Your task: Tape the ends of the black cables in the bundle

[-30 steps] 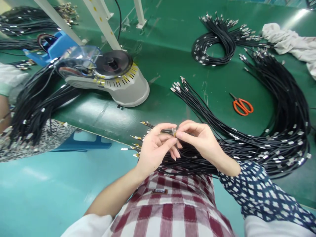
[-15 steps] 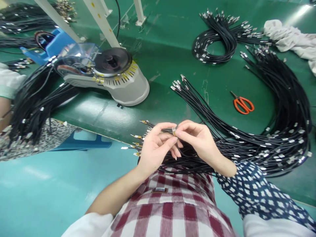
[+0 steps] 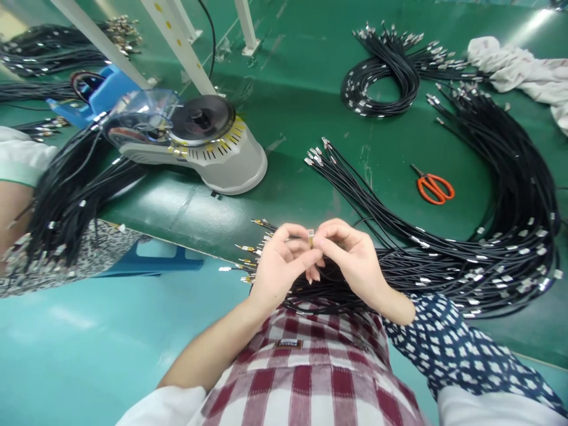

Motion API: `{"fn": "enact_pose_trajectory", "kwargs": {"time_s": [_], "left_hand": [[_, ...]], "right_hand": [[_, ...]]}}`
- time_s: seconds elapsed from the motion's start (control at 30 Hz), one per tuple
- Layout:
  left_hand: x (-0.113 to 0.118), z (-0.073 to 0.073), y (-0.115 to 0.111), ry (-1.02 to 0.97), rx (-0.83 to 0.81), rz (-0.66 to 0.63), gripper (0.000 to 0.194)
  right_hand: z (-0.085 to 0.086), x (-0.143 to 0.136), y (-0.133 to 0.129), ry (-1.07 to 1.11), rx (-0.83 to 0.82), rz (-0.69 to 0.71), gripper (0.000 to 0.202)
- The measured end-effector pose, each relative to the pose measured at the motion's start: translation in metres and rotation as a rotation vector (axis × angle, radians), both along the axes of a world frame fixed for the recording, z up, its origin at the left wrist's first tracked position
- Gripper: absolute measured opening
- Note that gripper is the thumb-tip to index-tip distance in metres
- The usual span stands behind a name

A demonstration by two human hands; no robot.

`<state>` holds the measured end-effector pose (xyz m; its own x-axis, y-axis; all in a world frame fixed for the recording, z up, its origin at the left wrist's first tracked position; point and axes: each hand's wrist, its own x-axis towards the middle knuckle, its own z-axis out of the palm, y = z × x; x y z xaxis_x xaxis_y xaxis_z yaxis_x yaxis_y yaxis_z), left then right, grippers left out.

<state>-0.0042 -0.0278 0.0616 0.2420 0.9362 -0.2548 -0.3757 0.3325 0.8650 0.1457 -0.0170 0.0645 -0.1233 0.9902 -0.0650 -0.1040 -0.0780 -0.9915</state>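
A small metal connector [image 3: 311,234] stands upright between the fingertips of my two hands. My left hand [image 3: 284,260] pinches it from the left, thumb against it. From the other side, the thumb and forefinger of my right hand [image 3: 350,251] close on it too. Below and behind both hands lies a thick bundle of black cables [image 3: 426,266] with silvery tags, along the table's front edge. Cable ends with yellow and metal tips [image 3: 246,248] stick out left of my left hand. Any cable attached to the connector is mostly hidden by my fingers.
Orange-handled scissors [image 3: 435,188] lie on the green table [image 3: 284,118]. A coiled cable bundle [image 3: 381,109] and a white cloth [image 3: 515,65] are farther back. A grey tape dispenser [image 3: 235,165] stands to the left. At far left a person's arm [image 3: 18,207] is beside hanging cables.
The connector now stands more upright between my fingertips, and both hands have drawn closer together. The view has shifted slightly. The person's arm at the left has moved a little rightward in view.
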Motion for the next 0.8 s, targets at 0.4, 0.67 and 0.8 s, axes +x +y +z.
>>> {"fn": "enact_pose_trajectory", "kwargs": {"time_s": [0.4,0.67,0.8], "left_hand": [[0.003,0.005,0.002,-0.006,-0.105,0.058,0.023],[0.001,0.004,-0.002,0.001,-0.101,0.049,0.021],[0.002,0.004,-0.003,-0.015,-0.098,0.029,0.02]], "right_hand": [[0.002,0.012,0.003,-0.145,0.119,0.01,0.019],[0.008,0.013,0.012,-0.147,0.128,0.081,0.011],[0.007,0.013,0.013,-0.062,0.028,0.127,0.017]]}}
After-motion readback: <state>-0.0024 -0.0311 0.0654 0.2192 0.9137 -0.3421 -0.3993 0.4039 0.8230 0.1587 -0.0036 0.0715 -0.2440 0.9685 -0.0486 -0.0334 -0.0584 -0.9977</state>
